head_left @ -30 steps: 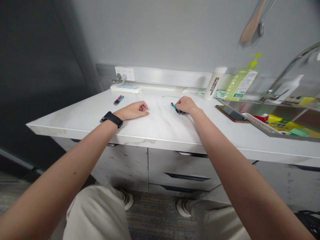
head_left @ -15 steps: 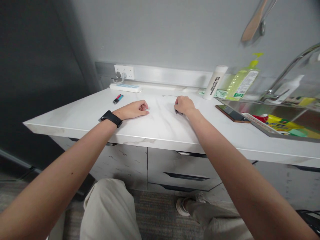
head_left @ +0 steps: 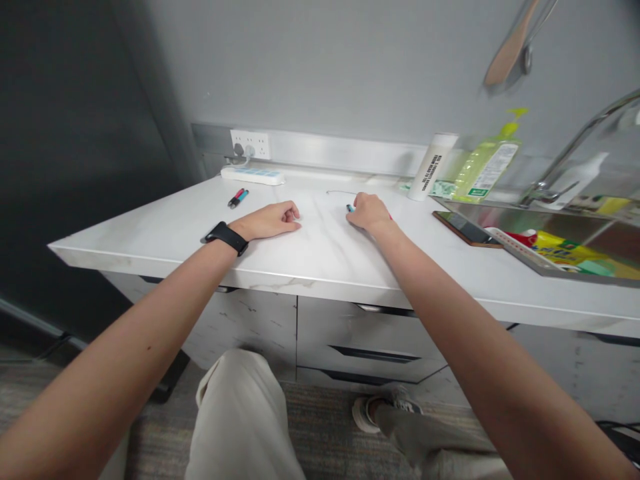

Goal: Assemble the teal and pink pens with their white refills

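Pens (head_left: 238,197) lay on the bench (head_left: 150,247) beyond my left hand (head_left: 267,221), whose fingers (head_left: 293,213) curled loosely around nothing. My right hand (head_left: 367,213) sat cupped further along, its fingers closed narrow over a blue-tipped pen (head_left: 350,208), mostly hidden beneath them; I could not tell whether they gripped it. A phone (head_left: 467,229) lay beyond.

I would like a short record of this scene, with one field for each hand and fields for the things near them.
Left hand: rests on the white counter, holding nothing visible.
Left wrist: black watch.
Right hand: lies over a blue-tipped pen; grip unclear.
Near left hand: two pens.
Behind: power strip.
Right side: phone, steel sink.
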`<action>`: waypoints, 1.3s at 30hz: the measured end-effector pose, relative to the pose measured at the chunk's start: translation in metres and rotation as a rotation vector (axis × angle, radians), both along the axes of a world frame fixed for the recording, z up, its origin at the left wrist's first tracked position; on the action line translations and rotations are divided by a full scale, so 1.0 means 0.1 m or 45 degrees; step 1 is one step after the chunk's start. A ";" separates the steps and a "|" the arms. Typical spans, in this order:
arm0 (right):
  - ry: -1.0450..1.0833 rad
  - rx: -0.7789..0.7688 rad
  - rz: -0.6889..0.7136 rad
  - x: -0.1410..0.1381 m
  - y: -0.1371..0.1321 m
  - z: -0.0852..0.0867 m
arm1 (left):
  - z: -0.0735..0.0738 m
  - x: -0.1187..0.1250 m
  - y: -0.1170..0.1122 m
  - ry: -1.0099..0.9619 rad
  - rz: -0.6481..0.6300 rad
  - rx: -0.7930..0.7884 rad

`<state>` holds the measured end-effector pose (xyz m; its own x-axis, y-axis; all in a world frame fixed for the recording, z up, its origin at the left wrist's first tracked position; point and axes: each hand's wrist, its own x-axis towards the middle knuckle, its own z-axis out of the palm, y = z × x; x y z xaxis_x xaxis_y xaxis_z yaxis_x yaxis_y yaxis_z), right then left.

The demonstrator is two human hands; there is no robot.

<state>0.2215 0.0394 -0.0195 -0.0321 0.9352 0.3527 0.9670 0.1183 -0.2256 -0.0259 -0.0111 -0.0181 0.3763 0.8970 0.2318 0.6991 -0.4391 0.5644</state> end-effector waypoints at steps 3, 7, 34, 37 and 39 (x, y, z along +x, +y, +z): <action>0.009 -0.011 -0.026 0.04 0.01 0.02 | 0.00 0.00 0.00 0.030 -0.001 0.001; 0.120 0.041 -0.095 0.13 0.01 0.10 | -0.01 0.00 0.00 0.045 0.007 0.000; 0.030 -0.242 0.125 0.15 -0.01 0.10 | -0.02 0.00 -0.05 -0.015 -0.023 0.010; 0.017 -0.244 0.111 0.14 -0.02 0.11 | -0.02 -0.01 -0.04 -0.022 -0.030 0.015; 0.011 -0.247 0.132 0.13 -0.02 0.11 | -0.03 -0.02 -0.02 -0.028 -0.032 0.015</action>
